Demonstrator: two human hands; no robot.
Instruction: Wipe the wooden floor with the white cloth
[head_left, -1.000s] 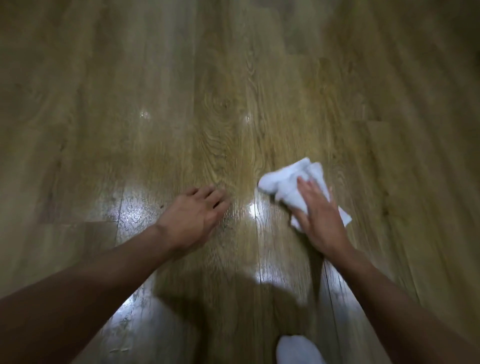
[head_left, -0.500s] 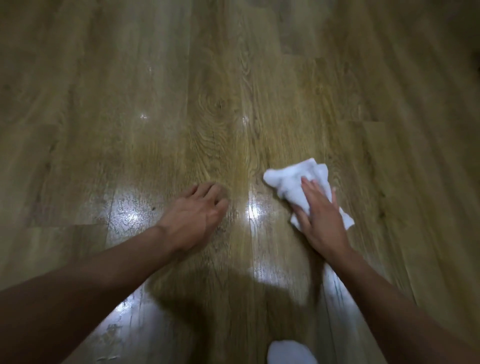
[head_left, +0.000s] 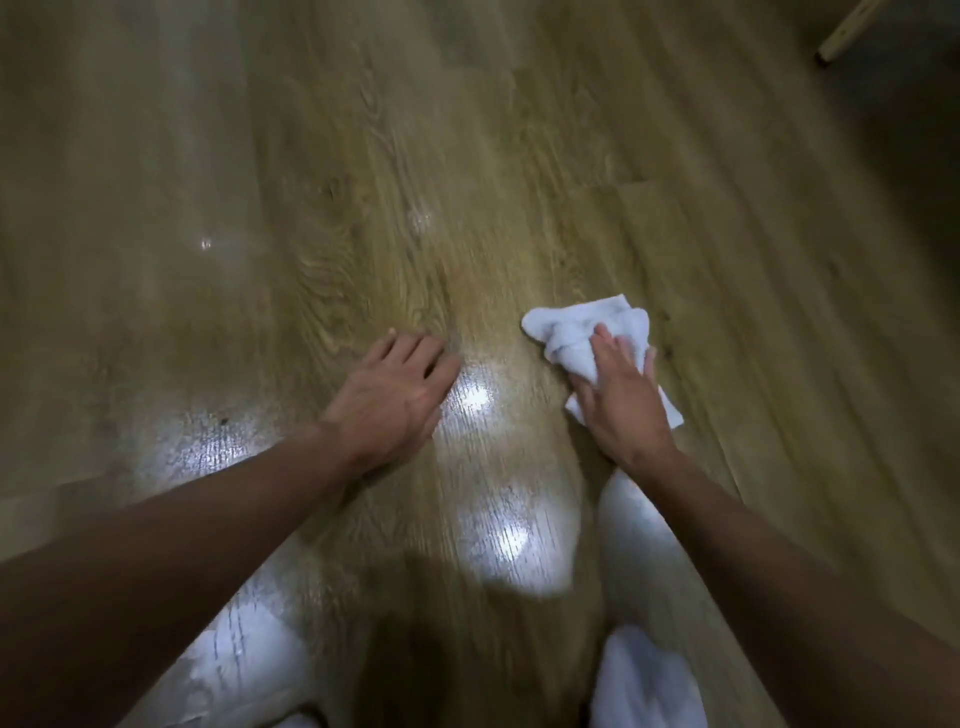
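A white cloth (head_left: 582, 327) is seen lying crumpled on the wooden floor (head_left: 311, 156), right of the centre of the view. It is pressed down by the right hand (head_left: 623, 405), which is laid over its nearer part. The fingers (head_left: 605, 338) of that hand are stretched nearly straight across the fabric, so the grip is released rather than closed around the cloth; the bunched far end and a small corner on the near right side are left uncovered. The left hand (head_left: 395, 400) is placed palm down on the bare boards, to the left of the cloth and apart from it, with its fingers extended and slightly spread; its grip is likewise released and nothing is held in it. Between the two hands a bright patch of glare (head_left: 475, 397) is reflected by the glossy boards, and further patches are seen nearer the camera. Both forearms are extended from the bottom corners of the view. At the bottom edge, beside the right forearm, a piece of white fabric (head_left: 644, 680) is visible; what it belongs to cannot be told. In the upper right corner the foot of a pale wooden leg (head_left: 847, 31) is set on the floor, well apart from the hands.
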